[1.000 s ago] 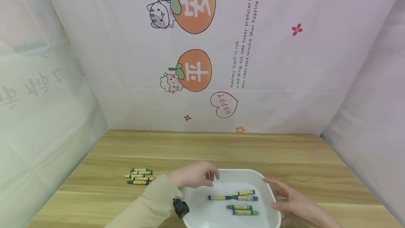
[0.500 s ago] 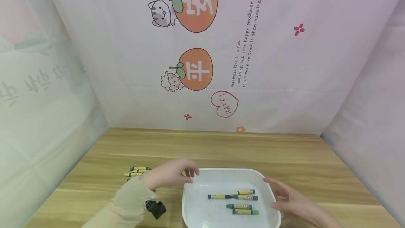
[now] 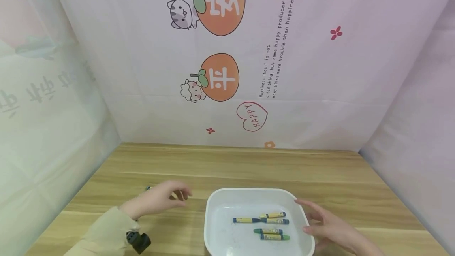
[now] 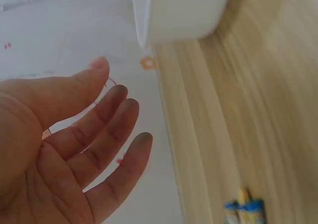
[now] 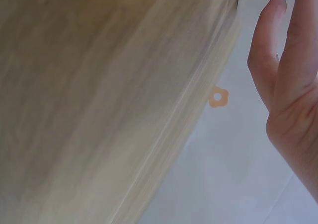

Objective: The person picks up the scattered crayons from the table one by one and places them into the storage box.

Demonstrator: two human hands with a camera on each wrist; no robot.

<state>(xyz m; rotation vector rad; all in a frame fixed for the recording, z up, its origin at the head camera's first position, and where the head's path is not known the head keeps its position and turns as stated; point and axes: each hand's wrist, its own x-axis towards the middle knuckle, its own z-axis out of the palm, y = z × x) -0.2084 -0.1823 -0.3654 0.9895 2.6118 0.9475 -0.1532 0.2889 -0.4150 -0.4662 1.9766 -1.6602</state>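
Observation:
In the head view my left hand (image 3: 161, 198) hovers above the table, left of a white plastic box (image 3: 227, 206), fingers loosely bent. Nothing lies between its thumb and fingers in the left wrist view. Several crayons (image 4: 243, 211) lie on the table nearby; in the head view the hand and sleeve hide most of them. Against the box's right side rests my right hand (image 3: 328, 226), index fingertip and thumb touching the rim. Inside the box lie several crayons with yellow wrappers, among them a green crayon (image 3: 274, 237) and a dark blue crayon (image 3: 246, 220).
A wooden table (image 3: 320, 173) runs back to a white printed cloth (image 3: 305, 121). More cloth hangs along the left and right sides. A black device (image 3: 138, 242) is strapped at the left wrist, over a beige sleeve (image 3: 103, 234).
My left hand has moved from over the box leftward, out past its rim toward the crayons on the table. The right hand and the crayons in the box stay put.

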